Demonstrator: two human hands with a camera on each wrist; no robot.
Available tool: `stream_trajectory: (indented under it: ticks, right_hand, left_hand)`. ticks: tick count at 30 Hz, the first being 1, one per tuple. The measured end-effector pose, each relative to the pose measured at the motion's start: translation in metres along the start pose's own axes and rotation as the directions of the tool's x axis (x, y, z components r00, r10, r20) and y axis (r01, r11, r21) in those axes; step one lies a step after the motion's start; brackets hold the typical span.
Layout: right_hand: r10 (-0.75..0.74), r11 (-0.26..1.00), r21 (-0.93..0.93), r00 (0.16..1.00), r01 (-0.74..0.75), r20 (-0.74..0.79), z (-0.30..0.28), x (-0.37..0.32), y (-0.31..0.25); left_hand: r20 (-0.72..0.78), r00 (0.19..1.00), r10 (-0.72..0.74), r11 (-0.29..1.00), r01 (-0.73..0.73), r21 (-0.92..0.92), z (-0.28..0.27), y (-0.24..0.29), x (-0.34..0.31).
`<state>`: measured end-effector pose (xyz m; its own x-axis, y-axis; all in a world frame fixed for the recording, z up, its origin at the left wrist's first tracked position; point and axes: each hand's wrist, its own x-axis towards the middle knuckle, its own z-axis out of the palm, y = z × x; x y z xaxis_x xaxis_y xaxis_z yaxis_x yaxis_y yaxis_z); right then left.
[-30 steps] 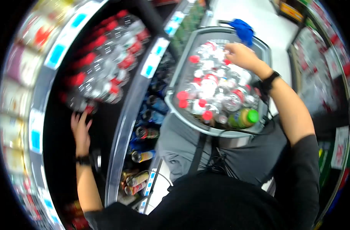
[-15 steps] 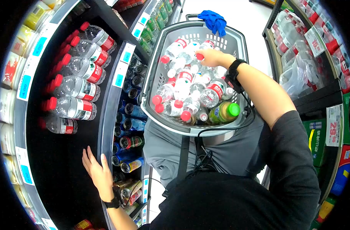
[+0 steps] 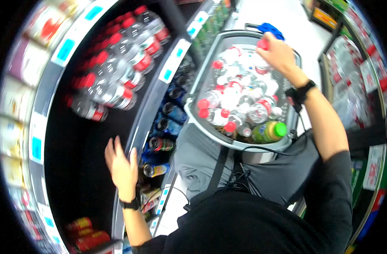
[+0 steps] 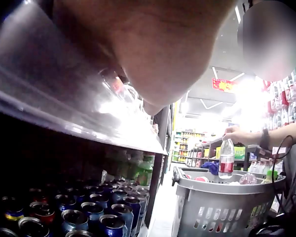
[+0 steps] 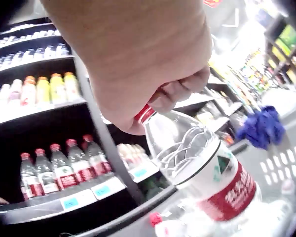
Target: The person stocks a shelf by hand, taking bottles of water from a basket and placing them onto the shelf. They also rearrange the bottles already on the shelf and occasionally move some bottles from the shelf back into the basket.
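Observation:
My right hand (image 3: 278, 53) pinches the red cap of a clear water bottle (image 5: 227, 195) with a red and white label. In the left wrist view that bottle hangs upright over the rim of a grey basket (image 4: 207, 195). Inside the basket lie several more red-capped water bottles and a green-capped bottle (image 3: 267, 131). My left hand (image 3: 123, 169) holds nothing; its fingers are spread beside the front edge of a dark shelf, below a group of red-capped bottles (image 3: 130, 72) there.
A blue cloth (image 3: 271, 30) hangs on the basket's far end. Drink cans (image 3: 174, 112) fill the lower shelf on the left. Further shelves with bagged bottles (image 3: 346, 93) line the right side. A cable (image 3: 265, 147) crosses the basket's near edge.
My right hand has lifted the water bottle by its cap from among the others. My left hand has drawn back from the shelf bottles toward the shelf's front edge. The head view has shifted.

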<state>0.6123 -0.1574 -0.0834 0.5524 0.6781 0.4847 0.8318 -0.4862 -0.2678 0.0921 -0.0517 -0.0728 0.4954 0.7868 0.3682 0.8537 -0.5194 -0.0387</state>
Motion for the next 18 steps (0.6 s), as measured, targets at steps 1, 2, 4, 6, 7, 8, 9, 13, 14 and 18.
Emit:
stream_trajectory:
  ticks: [1,2,4,6,7,8,9,13,14,18]
  right_hand:
    - [-0.068,0.995,0.074,0.996,0.073,-0.065,-0.016,-0.001,-0.015]
    - [-0.130,0.978,0.145,0.982,0.149,-0.136,-0.031,-0.004,-0.032]
    - [-0.210,0.915,0.312,0.963,0.255,-0.172,-0.060,-0.016,-0.070]
    - [-0.217,0.830,0.535,0.975,0.154,0.056,-0.094,-0.037,-0.108]
    - [-0.286,0.746,0.631,0.958,0.211,0.019,-0.104,-0.050,-0.124]
    - [-0.347,0.650,0.715,0.938,0.258,-0.023,-0.112,-0.062,-0.138]
    - [-0.446,0.569,0.765,0.895,0.301,-0.020,-0.119,-0.071,-0.145]
    - [-0.653,0.339,0.886,0.757,0.318,-0.021,-0.137,-0.098,-0.170]
    - [-0.661,0.295,0.935,0.749,0.198,0.050,-0.139,-0.108,-0.174]
    - [-0.792,0.247,0.876,0.607,0.413,-0.063,-0.148,-0.124,-0.184]
  left_hand:
    - [-0.020,1.000,0.005,1.000,-0.005,-0.022,0.000,-0.003,-0.001]
    - [-0.053,0.998,-0.031,0.997,0.027,-0.065,-0.004,0.002,-0.001]
    - [-0.146,0.987,-0.072,0.983,0.045,-0.180,-0.004,0.003,-0.007]
    - [-0.150,0.989,-0.013,0.969,-0.024,-0.247,-0.022,0.033,-0.011]
    - [-0.147,0.987,0.058,0.949,-0.100,-0.298,-0.025,0.045,-0.013]
    - [-0.146,0.981,0.131,0.921,-0.175,-0.349,-0.029,0.056,-0.016]
    - [-0.136,0.978,0.158,0.876,-0.202,-0.439,-0.036,0.070,-0.016]
    - [-0.152,0.939,0.307,0.687,-0.330,-0.648,-0.061,0.104,-0.013]
    - [-0.157,0.919,0.362,0.609,-0.360,-0.707,-0.063,0.105,-0.013]
    - [-0.167,0.901,0.400,0.568,-0.387,-0.727,-0.073,0.111,-0.015]
